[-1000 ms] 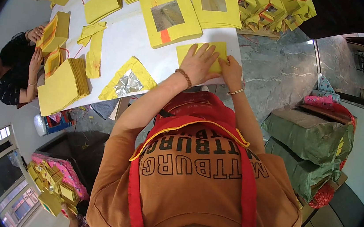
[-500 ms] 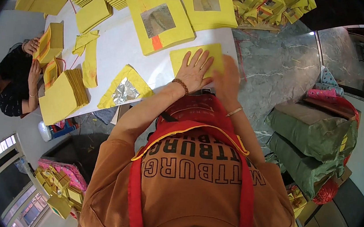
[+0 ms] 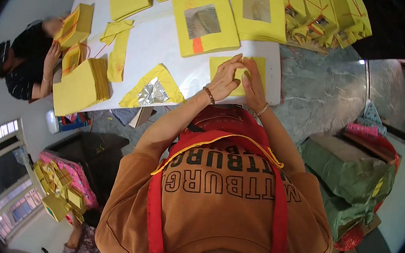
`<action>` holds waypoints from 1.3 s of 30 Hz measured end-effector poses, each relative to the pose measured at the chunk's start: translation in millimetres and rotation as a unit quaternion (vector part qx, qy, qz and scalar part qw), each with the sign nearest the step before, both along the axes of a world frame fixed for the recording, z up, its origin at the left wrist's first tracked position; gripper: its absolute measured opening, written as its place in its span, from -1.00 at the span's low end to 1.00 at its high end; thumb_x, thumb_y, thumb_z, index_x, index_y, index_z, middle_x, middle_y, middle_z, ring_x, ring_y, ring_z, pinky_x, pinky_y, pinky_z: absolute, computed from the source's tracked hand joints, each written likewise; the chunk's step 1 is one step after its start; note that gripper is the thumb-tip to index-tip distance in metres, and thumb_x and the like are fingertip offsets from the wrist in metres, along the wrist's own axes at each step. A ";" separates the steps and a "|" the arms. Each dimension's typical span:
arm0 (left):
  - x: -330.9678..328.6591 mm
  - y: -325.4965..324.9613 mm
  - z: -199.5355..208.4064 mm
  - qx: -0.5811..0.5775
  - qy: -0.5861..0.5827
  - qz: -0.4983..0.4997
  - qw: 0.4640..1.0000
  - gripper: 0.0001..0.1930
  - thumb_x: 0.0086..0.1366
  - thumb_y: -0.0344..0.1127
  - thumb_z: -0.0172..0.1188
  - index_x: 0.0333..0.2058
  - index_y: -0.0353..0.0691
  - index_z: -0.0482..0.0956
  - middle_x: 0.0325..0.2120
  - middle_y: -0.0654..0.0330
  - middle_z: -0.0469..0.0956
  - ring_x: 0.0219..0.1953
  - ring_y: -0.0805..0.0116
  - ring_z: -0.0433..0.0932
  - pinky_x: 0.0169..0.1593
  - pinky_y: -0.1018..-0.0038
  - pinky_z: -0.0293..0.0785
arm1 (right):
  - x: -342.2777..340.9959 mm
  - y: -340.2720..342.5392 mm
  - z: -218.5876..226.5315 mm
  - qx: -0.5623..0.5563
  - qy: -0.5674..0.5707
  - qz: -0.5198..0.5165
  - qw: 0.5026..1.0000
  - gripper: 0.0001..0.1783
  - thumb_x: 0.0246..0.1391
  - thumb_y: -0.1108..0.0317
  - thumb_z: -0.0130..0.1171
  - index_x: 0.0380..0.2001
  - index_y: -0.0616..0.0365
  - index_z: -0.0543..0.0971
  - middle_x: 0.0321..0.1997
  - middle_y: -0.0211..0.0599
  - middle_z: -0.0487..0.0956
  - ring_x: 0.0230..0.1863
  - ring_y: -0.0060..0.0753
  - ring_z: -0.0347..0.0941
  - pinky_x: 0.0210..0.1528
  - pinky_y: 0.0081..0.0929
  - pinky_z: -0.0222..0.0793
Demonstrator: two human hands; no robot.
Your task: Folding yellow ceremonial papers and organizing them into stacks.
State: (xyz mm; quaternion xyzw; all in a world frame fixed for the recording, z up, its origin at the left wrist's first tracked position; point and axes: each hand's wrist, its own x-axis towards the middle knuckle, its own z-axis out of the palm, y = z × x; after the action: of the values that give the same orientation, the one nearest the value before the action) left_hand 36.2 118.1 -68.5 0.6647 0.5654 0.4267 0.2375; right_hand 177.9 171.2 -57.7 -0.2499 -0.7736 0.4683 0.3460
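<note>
A small yellow paper piece (image 3: pixel 216 67) lies flat near the front edge of the white table, under my hands. My left hand (image 3: pixel 224 79) is over it, fingers stretched away from me and slightly bent, thumb apart. To its right is my right hand (image 3: pixel 254 86), held on its side with fingers extended. The fingertips of both hands come together over the paper's far edge; nothing can be made out between them. Just beyond is a thick yellow stack (image 3: pixel 179 9) with a grey picture window and an orange strip. A yellow triangular piece with silver foil (image 3: pixel 152 92) lies to the left.
Stacked yellow packets (image 3: pixel 129 5) and a second windowed stack (image 3: pixel 255 29) fill the far side. At the left, a co-worker (image 3: pixel 24 63) handles yellow bundles beside another stack (image 3: pixel 79 89). Green-wrapped bales (image 3: pixel 349 159) stand on the floor to the right.
My left hand has drawn its spread fingers together and turned toward the right hand. My right hand, blurred before, is now steadier beside it. The whole view has shifted.
</note>
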 end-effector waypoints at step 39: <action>-37.2 -35.0 10.6 -0.128 0.392 -0.027 0.911 -0.04 0.01 0.30 0.01 0.21 -0.24 -0.10 0.24 -0.02 -0.11 0.28 0.08 -0.15 0.25 0.03 -0.28 | 14.7 28.5 6.2 0.360 -0.348 0.109 0.859 -0.20 -0.06 -0.20 -0.02 0.17 0.03 0.18 0.30 -0.17 0.03 0.32 0.01 -0.18 0.20 0.26 -0.36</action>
State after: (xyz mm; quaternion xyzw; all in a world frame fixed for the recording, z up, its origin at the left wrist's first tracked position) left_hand -1.0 83.1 -57.9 0.7572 0.6449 0.0494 0.0912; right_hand 192.7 199.6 -51.6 -0.1688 -0.9806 0.0740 0.0666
